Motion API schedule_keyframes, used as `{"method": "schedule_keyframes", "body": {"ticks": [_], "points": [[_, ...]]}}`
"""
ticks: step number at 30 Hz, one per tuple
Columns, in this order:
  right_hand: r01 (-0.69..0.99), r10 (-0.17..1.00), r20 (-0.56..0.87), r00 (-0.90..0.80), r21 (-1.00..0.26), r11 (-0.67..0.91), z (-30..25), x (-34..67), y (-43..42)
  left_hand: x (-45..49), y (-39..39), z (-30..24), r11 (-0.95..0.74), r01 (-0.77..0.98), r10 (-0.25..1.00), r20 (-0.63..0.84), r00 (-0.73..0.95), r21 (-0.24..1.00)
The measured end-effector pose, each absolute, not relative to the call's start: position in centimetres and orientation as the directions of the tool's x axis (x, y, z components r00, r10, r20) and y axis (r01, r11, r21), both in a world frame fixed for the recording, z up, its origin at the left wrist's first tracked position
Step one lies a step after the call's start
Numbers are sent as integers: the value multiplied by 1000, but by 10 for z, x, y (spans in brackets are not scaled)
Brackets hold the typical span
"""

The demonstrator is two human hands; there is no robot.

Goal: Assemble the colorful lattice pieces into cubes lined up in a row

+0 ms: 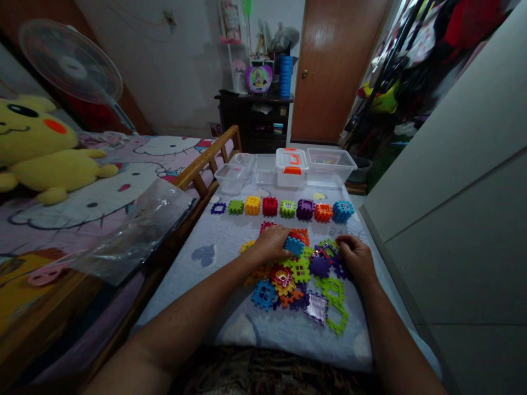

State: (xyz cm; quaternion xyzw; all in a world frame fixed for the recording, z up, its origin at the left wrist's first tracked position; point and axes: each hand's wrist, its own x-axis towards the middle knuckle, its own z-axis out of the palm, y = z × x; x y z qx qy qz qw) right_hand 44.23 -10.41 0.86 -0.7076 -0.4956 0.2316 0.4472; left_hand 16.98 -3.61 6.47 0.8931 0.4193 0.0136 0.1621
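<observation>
My left hand (272,244) is closed on a blue puzzle tile (294,246), held over the far side of a loose heap of notched plastic tiles. On the heap's right edge rests my right hand (357,259), its fingers curled beside a green tile (328,245) and dark purple tiles; what its fingertips grip is hidden. Among the heap are a plain purple tile (320,266), a blue window tile (264,294), a red tile (282,277), a silvery ridged tile (317,307) and a lime frame (337,319). A red tile lies partly behind my left hand.
Beyond the heap runs a row of colour-sorted stacks, from a purple frame (218,208) to a blue stack (343,211). Behind it stand clear plastic bins (331,167) and a lidded box (291,167). A wooden bed rail (201,164) borders the left, a white cabinet (461,208) the right.
</observation>
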Motion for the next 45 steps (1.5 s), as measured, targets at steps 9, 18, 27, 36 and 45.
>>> {"method": "schedule_keyframes", "body": {"ticks": [9,18,27,36,45], "points": [[518,910,126,395,-849,-107,11,441,-105,169,-38,53,-613,625,724,26,690,483],[531,910,133,394,-840,-107,14,440,-105,166,-43,54,-567,535,729,78,681,627],[541,908,171,384,-838,-71,9,443,-103,162,-43,48,-602,537,714,96,694,591],[547,907,151,394,-831,-99,12,441,-104,165,-40,53,-618,593,729,93,678,516],[532,911,136,390,-841,-102,17,438,-105,186,-64,60,-660,694,737,75,671,288]]}}
